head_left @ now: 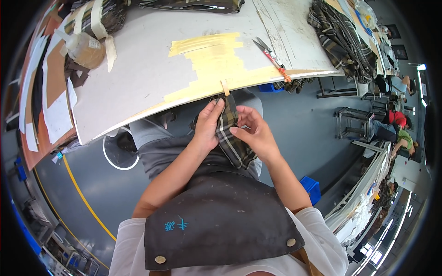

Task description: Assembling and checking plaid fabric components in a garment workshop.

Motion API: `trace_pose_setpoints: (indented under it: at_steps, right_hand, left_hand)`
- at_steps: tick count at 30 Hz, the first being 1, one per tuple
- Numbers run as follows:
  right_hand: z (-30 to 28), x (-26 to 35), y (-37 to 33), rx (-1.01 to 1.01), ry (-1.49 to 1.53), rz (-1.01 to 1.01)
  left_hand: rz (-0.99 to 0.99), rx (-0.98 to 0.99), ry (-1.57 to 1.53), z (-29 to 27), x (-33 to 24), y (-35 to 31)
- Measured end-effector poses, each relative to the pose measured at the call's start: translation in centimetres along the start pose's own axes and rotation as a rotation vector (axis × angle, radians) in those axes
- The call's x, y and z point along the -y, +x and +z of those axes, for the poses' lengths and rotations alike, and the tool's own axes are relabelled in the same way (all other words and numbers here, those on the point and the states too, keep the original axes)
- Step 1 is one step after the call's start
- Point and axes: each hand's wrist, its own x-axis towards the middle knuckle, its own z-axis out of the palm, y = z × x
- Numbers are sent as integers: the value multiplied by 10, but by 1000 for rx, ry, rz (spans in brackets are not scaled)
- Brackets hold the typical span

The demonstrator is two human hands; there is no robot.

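A narrow folded piece of dark plaid cloth (228,123) hangs over my lap, just below the table's front edge. My left hand (207,125) grips it along its left side, thumb on top near the upper end. At the right side, my right hand (258,135) has curled fingers and thumb closed at the cloth's edge. A small tan strip (224,87) sits at the table edge, right above the cloth's top end; whether the two are joined I cannot tell. The cloth's lower end rests against my dark apron (221,207).
Scissors with red handles (271,56) lie on the pale table (133,78), near yellow tape (212,60). Plaid garments (340,39) are piled at the right; a glue-coloured bottle (85,49) stands left. Below are a white-rimmed bin (120,166) and a blue crate (311,189). Other people work far right.
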Motion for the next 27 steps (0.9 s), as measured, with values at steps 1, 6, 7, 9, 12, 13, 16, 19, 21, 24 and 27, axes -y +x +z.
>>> trace_pose_setpoints:
  at_steps: [1,6,7,9,12,13,16,19,21,24,27]
  right_hand:
    - [2,-6,-3,-67,-29,-47]
    - [-16,-22,-33,-70,-163,-173]
    - [-20,-17,-39,-91,-252,-261]
    - [-25,1,-52,-53,-324,-325]
    - [-24,19,-66,1,-387,-407]
    - [-23,23,-69,36,-413,-441]
    - [-14,37,-74,109,-399,-510]
    - [-6,45,-75,155,-443,-603]
    - [-6,45,-73,188,-447,-558]
    - [-8,45,-70,289,-405,-474]
    - [-5,55,-66,337,-245,-424]
  left_hand:
    - [-54,-7,28,0,1,-4]
    - [-219,45,-52,-4,-6,-42]
    - [-224,138,-47,-10,-9,-50]
    - [-224,213,148,-18,-21,-67]
    - [-161,298,541,-24,-37,-86]
    - [-246,331,343,-20,-44,-92]
    - [-341,323,135,-12,-49,-104]
    - [-330,432,-127,-17,-38,-108]
    - [-330,458,-108,-24,-36,-109]
    - [-309,579,-179,-23,-35,-109]
    - [-283,541,-98,-9,-39,-111]
